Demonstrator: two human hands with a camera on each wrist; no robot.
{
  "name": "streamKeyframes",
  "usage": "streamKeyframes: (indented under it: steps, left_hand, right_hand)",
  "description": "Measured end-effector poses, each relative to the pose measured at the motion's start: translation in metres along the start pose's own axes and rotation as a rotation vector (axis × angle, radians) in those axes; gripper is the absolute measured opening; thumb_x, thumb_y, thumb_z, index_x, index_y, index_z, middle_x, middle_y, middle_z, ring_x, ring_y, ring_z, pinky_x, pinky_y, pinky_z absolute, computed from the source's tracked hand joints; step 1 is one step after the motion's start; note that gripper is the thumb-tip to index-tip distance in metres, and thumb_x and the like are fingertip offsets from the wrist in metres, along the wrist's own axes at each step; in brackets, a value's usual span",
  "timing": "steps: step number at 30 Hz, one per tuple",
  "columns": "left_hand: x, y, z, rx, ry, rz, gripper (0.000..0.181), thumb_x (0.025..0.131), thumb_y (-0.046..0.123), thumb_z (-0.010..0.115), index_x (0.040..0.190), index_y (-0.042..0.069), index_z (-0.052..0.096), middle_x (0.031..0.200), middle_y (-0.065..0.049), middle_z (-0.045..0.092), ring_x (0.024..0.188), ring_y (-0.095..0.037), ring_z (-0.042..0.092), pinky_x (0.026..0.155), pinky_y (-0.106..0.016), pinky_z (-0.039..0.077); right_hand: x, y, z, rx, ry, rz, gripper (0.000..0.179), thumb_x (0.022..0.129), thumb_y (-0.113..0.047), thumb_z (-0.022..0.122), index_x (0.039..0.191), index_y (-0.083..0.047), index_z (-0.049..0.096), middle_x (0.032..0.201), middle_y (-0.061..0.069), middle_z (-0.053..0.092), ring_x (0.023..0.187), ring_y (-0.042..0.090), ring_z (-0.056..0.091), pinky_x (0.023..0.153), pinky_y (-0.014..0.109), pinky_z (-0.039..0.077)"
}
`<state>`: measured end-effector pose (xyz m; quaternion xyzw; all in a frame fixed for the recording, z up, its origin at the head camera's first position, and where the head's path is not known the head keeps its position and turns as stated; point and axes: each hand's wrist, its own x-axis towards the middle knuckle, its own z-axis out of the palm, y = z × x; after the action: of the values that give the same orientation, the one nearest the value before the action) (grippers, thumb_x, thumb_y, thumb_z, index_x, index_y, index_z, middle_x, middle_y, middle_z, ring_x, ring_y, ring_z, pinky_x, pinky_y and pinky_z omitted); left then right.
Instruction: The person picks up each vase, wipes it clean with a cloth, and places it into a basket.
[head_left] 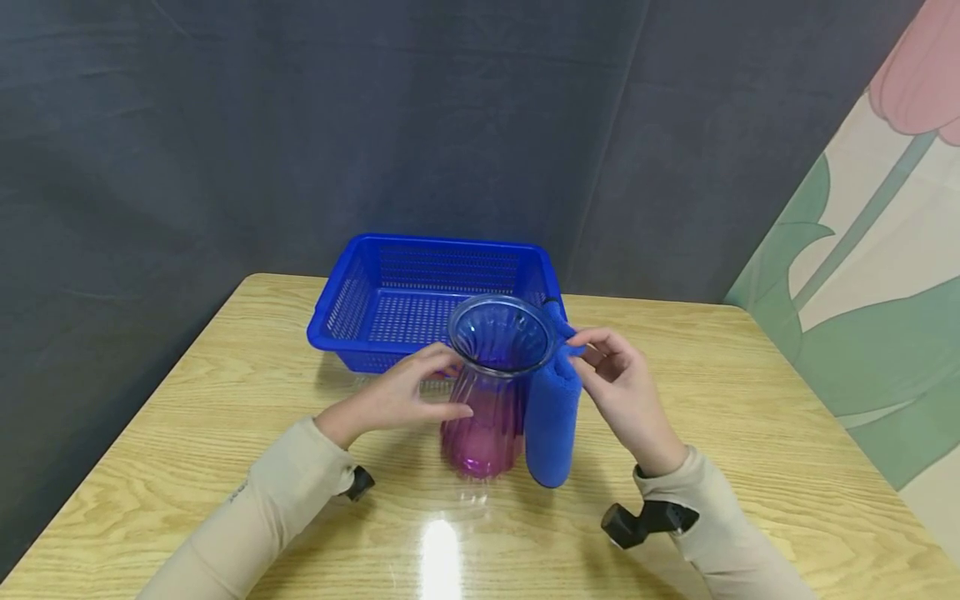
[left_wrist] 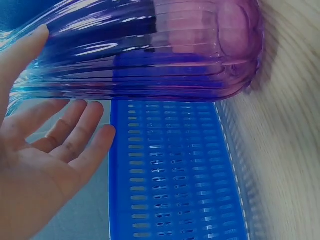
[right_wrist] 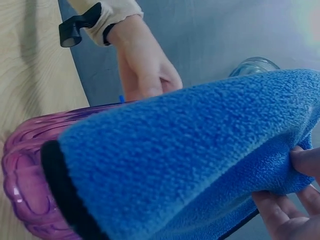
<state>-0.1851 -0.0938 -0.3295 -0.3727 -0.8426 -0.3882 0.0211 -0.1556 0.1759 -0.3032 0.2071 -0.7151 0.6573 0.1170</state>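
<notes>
A clear glass vase, blue at its flared rim and pink-purple toward the base, stands upright on the table. My left hand is at its left side, fingers spread and relaxed. In the left wrist view the thumb overlaps the glass near the neck, with the other fingertips right at its edge. A blue plush cloth with a dark edge hangs along the vase's right side. My right hand pinches its upper part between thumb and fingers; the cloth covers part of the vase in the right wrist view.
Behind the vase sits a blue plastic basket with perforated walls. The wooden table extends to both sides. A dark curtain hangs behind it, and a wall with a painted flower is at the right.
</notes>
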Motion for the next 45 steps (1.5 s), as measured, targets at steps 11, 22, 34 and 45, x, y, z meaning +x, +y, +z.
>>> streamKeyframes:
  steps: [11, 22, 34, 45]
  left_hand:
    - [0.001, 0.001, -0.001, -0.089, -0.064, -0.056, 0.056, 0.082, 0.02, 0.071, 0.129, 0.003, 0.047, 0.12, -0.015, 0.059, 0.111, -0.029, 0.06, 0.1, -0.04, 0.05]
    - [0.001, 0.0, -0.001, -0.126, -0.062, -0.063, 0.052, 0.083, 0.016, 0.07, 0.128, 0.001, 0.049, 0.123, -0.017, 0.06, 0.112, -0.03, 0.06, 0.102, -0.04, 0.049]
    - [-0.001, -0.001, 0.0, -0.104, -0.051, -0.028, 0.045, 0.086, 0.013, 0.066, 0.125, -0.003, 0.052, 0.122, -0.019, 0.061, 0.112, -0.031, 0.06, 0.102, -0.04, 0.049]
    - [-0.001, -0.001, 0.0, -0.104, -0.054, -0.022, 0.047, 0.086, 0.013, 0.065, 0.128, -0.004, 0.051, 0.123, -0.019, 0.061, 0.111, -0.031, 0.061, 0.101, -0.039, 0.049]
  right_hand:
    - [0.0, -0.002, -0.001, 0.061, 0.026, -0.032, 0.031, 0.087, 0.011, 0.054, 0.096, -0.018, 0.061, 0.102, -0.012, 0.064, 0.097, 0.003, 0.064, 0.078, 0.012, 0.052]
    - [-0.001, 0.008, 0.004, 0.053, -0.015, -0.074, 0.034, 0.086, 0.012, 0.055, 0.096, -0.02, 0.061, 0.112, -0.012, 0.063, 0.107, 0.002, 0.061, 0.081, 0.011, 0.052]
    - [-0.005, 0.019, 0.009, -0.085, -0.085, -0.074, 0.027, 0.085, 0.01, 0.059, 0.099, -0.013, 0.06, 0.107, -0.016, 0.062, 0.103, -0.001, 0.06, 0.075, 0.013, 0.055]
    - [-0.008, 0.026, 0.009, -0.193, -0.14, -0.047, 0.016, 0.085, 0.009, 0.059, 0.101, 0.008, 0.055, 0.099, -0.017, 0.058, 0.095, -0.003, 0.059, 0.076, 0.014, 0.055]
